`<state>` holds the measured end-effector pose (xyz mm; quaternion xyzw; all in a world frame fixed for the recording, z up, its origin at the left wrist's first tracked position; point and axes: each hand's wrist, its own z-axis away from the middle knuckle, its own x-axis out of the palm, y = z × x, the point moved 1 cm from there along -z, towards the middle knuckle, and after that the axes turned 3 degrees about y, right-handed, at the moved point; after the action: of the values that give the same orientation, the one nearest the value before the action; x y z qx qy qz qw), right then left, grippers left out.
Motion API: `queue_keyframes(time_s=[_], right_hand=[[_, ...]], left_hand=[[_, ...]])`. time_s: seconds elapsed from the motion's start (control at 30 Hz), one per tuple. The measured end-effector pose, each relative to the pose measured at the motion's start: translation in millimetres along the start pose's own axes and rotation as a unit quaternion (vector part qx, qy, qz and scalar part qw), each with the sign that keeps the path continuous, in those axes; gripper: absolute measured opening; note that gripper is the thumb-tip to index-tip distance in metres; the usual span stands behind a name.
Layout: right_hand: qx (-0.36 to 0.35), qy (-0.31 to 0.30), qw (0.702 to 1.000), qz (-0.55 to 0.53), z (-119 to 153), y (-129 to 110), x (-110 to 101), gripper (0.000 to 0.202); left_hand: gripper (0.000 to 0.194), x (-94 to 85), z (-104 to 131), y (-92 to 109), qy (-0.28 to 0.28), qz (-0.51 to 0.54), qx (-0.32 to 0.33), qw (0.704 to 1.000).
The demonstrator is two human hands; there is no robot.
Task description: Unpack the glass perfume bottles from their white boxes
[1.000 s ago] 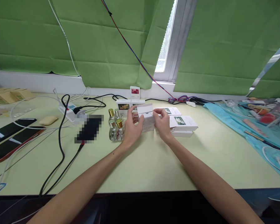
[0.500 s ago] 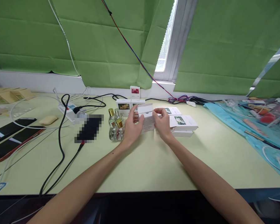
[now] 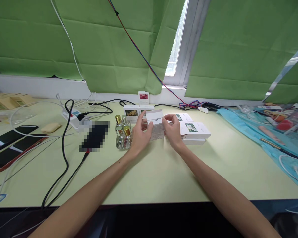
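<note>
A small white carton (image 3: 156,131) with printed text on its near side is held up between my hands above the table, its top flap (image 3: 154,114) raised. My left hand (image 3: 141,134) is closed round the left side, thumb along the near face. With thumb and fingers pinched, my right hand (image 3: 172,129) grips the upper right edge. What lies inside the carton cannot be seen. Left of it stand several glass perfume bottles (image 3: 123,130) with gold and silver caps. White boxes with a flower picture (image 3: 195,129) lie stacked to the right.
Behind stand white picture boxes (image 3: 131,112), with another (image 3: 143,97) against the wall. Leftward are a black cable (image 3: 64,145), a power strip (image 3: 73,119), a pixelated dark object (image 3: 94,136) and a phone (image 3: 17,153). A blue sheet (image 3: 253,129) with clutter covers the right side.
Almost nothing differs. Both hands keep their hold on the carton, and its flap stays raised; the view has shifted very slightly.
</note>
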<state>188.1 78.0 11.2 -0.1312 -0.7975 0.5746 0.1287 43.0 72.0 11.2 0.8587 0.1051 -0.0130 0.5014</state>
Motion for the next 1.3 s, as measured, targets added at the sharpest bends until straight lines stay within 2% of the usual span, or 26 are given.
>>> queue_keyframes(time_s=[0.57, 1.3], right_hand=[[0.0, -0.006, 1.0, -0.004, -0.1, 0.9, -0.1, 0.019], [-0.005, -0.011, 1.0, -0.004, 0.8, -0.4, -0.4, 0.018]], left_hand=[[0.047, 0.0, 0.2, -2.5, 0.008, -0.018, 0.037, 0.999], [0.046, -0.1, 0.4, -2.8, 0.001, -0.02, 0.039, 0.999]])
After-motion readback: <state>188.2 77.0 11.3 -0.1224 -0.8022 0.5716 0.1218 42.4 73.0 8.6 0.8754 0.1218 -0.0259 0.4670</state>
